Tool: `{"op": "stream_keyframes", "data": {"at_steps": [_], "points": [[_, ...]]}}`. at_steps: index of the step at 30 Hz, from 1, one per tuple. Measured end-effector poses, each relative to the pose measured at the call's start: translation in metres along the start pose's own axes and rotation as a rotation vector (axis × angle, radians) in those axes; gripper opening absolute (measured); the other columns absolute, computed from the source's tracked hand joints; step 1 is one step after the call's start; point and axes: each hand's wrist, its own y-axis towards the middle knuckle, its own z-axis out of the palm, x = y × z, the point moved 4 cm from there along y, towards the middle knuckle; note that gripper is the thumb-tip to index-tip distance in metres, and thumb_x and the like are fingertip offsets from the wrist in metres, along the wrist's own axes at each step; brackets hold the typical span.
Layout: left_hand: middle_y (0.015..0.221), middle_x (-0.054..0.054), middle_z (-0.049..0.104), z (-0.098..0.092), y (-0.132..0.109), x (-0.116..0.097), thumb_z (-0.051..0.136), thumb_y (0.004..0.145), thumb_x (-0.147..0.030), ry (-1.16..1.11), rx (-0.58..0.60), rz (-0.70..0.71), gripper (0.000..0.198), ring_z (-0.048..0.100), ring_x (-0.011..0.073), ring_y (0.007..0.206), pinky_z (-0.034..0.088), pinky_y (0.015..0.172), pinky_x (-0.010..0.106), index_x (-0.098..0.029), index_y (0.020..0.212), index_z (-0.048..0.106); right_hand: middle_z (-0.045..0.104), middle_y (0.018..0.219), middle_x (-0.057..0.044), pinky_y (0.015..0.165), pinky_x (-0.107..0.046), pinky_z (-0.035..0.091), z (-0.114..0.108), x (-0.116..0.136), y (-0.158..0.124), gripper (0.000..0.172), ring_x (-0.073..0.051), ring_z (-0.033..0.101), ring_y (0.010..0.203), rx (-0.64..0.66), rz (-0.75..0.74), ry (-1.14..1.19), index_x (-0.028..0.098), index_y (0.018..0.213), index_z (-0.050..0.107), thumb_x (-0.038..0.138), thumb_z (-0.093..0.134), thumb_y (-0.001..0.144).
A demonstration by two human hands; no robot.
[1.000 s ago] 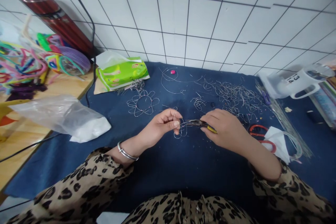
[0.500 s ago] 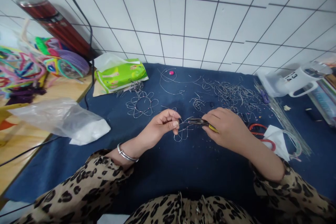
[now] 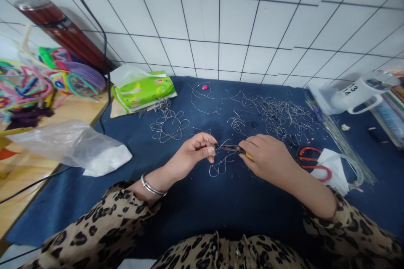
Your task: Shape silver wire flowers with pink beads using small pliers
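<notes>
Thin silver wire bent into loops (image 3: 217, 170) hangs just below the fingers of my left hand (image 3: 199, 148), which pinches part of this wire between thumb and forefinger. My right hand (image 3: 263, 153) is closed around pliers (image 3: 232, 148) with yellow on the handles. The pliers' jaws point left and meet the wire close to my left fingertips; whether they grip it is too small to tell. Left of my hands, a flower-shaped wire piece (image 3: 169, 126) lies flat on the dark blue cloth (image 3: 195, 210).
Tangled wire (image 3: 280, 113) and red-handled scissors (image 3: 315, 164) lie to the right, near a white cup (image 3: 362, 92). At the left are a green tissue pack (image 3: 143, 92), a plastic bag (image 3: 94, 147) and a red flask (image 3: 63, 29). A pink bead-like object (image 3: 205, 87) lies behind.
My right hand and the pliers have shifted slightly left, closer to my left fingers. My left hand keeps its pinch in nearly the same place.
</notes>
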Motion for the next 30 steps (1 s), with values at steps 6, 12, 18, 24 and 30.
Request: {"op": "stream_keyframes", "data": {"at_steps": [6, 12, 18, 24, 30], "points": [[0.076, -0.001, 0.056, -0.0017, 0.001, -0.0014, 0.058, 0.085, -0.02, 0.007, -0.024, -0.014, 0.015, 0.057, 0.0094, 0.064, 0.046, 0.065, 0.024, -0.015, 0.099, 0.054, 0.062, 0.083, -0.006, 0.07, -0.03, 0.037, -0.001, 0.0032, -0.0024, 0.02, -0.018, 0.053, 0.078, 0.048, -0.019, -0.035, 0.017, 0.098, 0.061, 0.023, 0.044, 0.089], [0.077, 0.0, 0.056, -0.0014, 0.0008, 0.0003, 0.059, 0.084, -0.02, 0.0, -0.031, -0.031, 0.015, 0.057, 0.0094, 0.065, 0.048, 0.064, 0.024, -0.015, 0.098, 0.055, 0.062, 0.078, -0.005, 0.067, -0.031, 0.034, -0.003, 0.006, -0.0012, 0.018, -0.018, 0.051, 0.074, 0.016, -0.052, -0.088, 0.017, 0.095, 0.062, 0.019, 0.045, 0.088], [0.078, 0.0, 0.057, -0.0009, 0.0, 0.0027, 0.06, 0.084, -0.021, 0.04, -0.024, -0.049, 0.014, 0.06, 0.0098, 0.067, 0.049, 0.066, 0.024, -0.015, 0.095, 0.055, 0.061, 0.078, -0.004, 0.065, -0.032, 0.031, -0.0043, 0.0071, -0.0008, 0.017, -0.018, 0.05, 0.074, 0.03, -0.074, -0.125, 0.017, 0.095, 0.061, 0.014, 0.047, 0.086], [0.077, 0.0, 0.058, -0.0005, 0.0004, 0.0021, 0.061, 0.083, -0.022, 0.052, -0.033, -0.055, 0.013, 0.06, 0.0101, 0.067, 0.05, 0.068, 0.026, -0.014, 0.092, 0.056, 0.061, 0.078, -0.004, 0.064, -0.033, 0.029, -0.003, 0.0076, -0.001, 0.019, -0.018, 0.049, 0.074, 0.016, -0.097, -0.141, 0.017, 0.097, 0.061, 0.013, 0.046, 0.086], [0.079, 0.0, 0.058, -0.0018, 0.0004, 0.0019, 0.062, 0.082, -0.024, 0.101, -0.067, -0.051, 0.014, 0.059, 0.0102, 0.069, 0.048, 0.068, 0.025, -0.015, 0.092, 0.056, 0.061, 0.08, -0.004, 0.065, -0.033, 0.029, -0.0031, 0.0086, -0.0012, 0.02, -0.019, 0.049, 0.075, 0.018, -0.108, -0.157, 0.017, 0.097, 0.06, 0.011, 0.046, 0.085]]}}
